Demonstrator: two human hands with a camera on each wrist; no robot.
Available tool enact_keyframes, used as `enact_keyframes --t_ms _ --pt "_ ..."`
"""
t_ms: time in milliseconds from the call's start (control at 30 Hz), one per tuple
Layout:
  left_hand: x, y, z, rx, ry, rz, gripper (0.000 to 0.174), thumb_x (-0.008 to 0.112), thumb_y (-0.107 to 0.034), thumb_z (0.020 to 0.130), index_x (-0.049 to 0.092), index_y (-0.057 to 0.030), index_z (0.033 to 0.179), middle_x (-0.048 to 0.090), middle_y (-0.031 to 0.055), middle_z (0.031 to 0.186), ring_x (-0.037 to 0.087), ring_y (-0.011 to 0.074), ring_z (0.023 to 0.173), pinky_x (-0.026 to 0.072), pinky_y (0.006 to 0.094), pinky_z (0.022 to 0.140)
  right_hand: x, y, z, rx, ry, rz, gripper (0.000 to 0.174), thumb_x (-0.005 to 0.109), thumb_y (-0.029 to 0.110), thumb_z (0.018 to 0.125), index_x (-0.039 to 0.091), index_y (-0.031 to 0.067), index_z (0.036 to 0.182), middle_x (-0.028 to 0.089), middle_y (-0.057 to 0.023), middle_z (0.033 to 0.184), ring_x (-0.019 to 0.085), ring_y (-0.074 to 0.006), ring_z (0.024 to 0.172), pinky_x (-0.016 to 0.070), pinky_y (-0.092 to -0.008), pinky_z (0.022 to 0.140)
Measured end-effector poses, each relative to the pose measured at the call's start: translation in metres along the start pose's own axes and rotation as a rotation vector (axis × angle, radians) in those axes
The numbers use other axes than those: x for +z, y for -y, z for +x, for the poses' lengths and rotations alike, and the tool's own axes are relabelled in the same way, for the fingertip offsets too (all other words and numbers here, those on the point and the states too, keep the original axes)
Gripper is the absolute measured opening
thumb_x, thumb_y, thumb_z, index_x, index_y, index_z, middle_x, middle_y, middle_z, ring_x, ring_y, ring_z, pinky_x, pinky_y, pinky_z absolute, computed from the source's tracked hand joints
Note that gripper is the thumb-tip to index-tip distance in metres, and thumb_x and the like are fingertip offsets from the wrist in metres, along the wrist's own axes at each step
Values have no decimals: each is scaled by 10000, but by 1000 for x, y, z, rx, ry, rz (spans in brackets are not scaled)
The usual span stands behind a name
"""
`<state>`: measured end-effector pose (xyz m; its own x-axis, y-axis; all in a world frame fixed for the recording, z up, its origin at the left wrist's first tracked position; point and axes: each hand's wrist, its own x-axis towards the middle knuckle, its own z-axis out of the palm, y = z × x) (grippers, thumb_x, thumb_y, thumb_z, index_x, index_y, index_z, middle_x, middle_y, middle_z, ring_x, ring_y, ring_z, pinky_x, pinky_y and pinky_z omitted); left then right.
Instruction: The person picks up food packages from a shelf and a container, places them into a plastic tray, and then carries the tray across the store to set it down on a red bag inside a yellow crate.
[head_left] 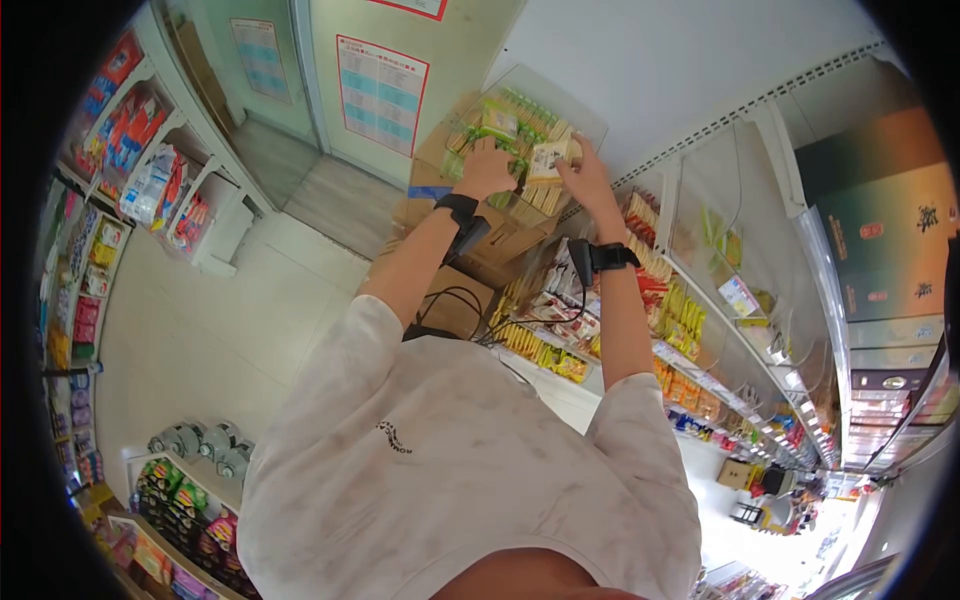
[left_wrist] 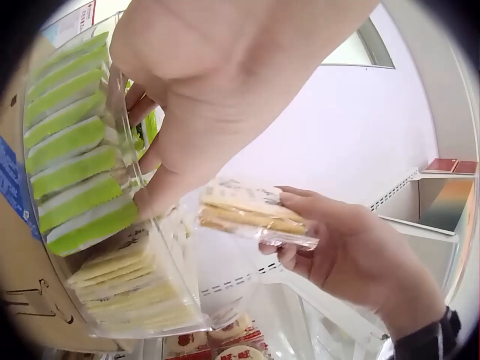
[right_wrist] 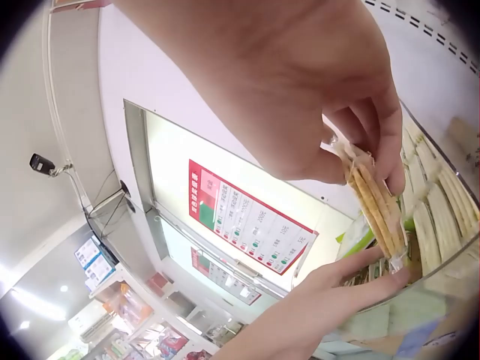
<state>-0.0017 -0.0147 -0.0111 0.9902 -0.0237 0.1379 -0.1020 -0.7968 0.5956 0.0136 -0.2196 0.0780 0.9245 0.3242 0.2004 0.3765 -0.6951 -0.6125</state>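
Right hand (right_wrist: 322, 97) pinches a cracker packet (right_wrist: 377, 214) between thumb and fingers, likely light, slick and brittle, best held by its edges; whether the half-hidden left hand (left_wrist: 184, 90) grips anything, I cannot tell.

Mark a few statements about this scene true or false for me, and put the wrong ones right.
1. The right-hand grip holds a packet. True.
2. The left-hand grip hangs at the person's side. False: it reaches into the clear box.
3. Green packets stand in a row in that box. True.
4. The wrist bands are bright red. False: they are black.
5. The shirt is solid black. False: it is white with darker marks.
6. The poster beyond the box has a red border. True.
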Motion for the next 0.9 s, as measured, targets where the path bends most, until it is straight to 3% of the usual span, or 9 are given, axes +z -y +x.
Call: enact_keyframes --t_ms 133,233,333,433,533,633,733,900 --pt "5 4 0 -3 -2 -30 502 823 -284 674 770 -161 1159 491 199 1287 433 407 1268 456 506 1015 -4 2 -7 42 71 169 705 622 200 969 274 100 1575 694 -202 1086 688 -260 919 535 -373 825" --pt "10 4 2 -27 -20 13 575 810 -306 633 759 -189 1193 494 184 1258 435 408 1267 436 503 1040 -6 -3 -11 102 -90 273 742 581 106 979 182 71 1603 657 -237 1176 679 -236 974 535 -344 831" --pt "11 5 3 -27 -15 -13 582 816 -310 618 763 -188 1185 488 187 1279 422 417 1279 426 523 1040 -15 10 -17 79 -216 527 755 582 118 994 144 44 1606 647 -239 1160 694 -226 916 556 -319 753" --pt "11 2 -5 -5 -68 3 585 817 -319 613 765 -189 1181 483 189 1304 425 410 1276 429 510 1037 -27 39 -26 184 -159 541 739 602 152 996 180 19 1588 642 -256 1144 709 -230 874 580 -294 675" --pt "16 8 -2 24 -72 -48 576 849 -346 628 766 -151 1163 480 212 1320 414 423 1291 396 540 1062 -24 22 -16 201 -94 562 729 642 180 981 236 -15 1554 640 -259 1154 716 -233 838 600 -288 610" --pt "15 9 -2 29 -69 -55 557 848 -337 632 771 -149 1151 493 216 1304 424 420 1283 404 531 1057 -25 23 -18 228 -170 546 741 694 196 953 281 -52 1517 642 -243 1176 708 -237 907 607 -300 681" --pt "10 6 -8 69 -110 -65 522 844 -318 643 779 -147 1132 519 212 1254 452 415 1256 420 522 1040 -22 18 -27 199 -179 762 649 723 194 938 411 -80 1437 663 -187 1173 685 -202 992 580 -300 771" --pt "0 0 -12 43 -36 -36 565 797 -281 679 740 -154 1226 500 214 1312 422 410 1324 415 491 1048 -28 0 -43 180 -133 626 434 724 171 944 586 -55 1288 692 -113 1136 641 -137 1000 509 -282 883"
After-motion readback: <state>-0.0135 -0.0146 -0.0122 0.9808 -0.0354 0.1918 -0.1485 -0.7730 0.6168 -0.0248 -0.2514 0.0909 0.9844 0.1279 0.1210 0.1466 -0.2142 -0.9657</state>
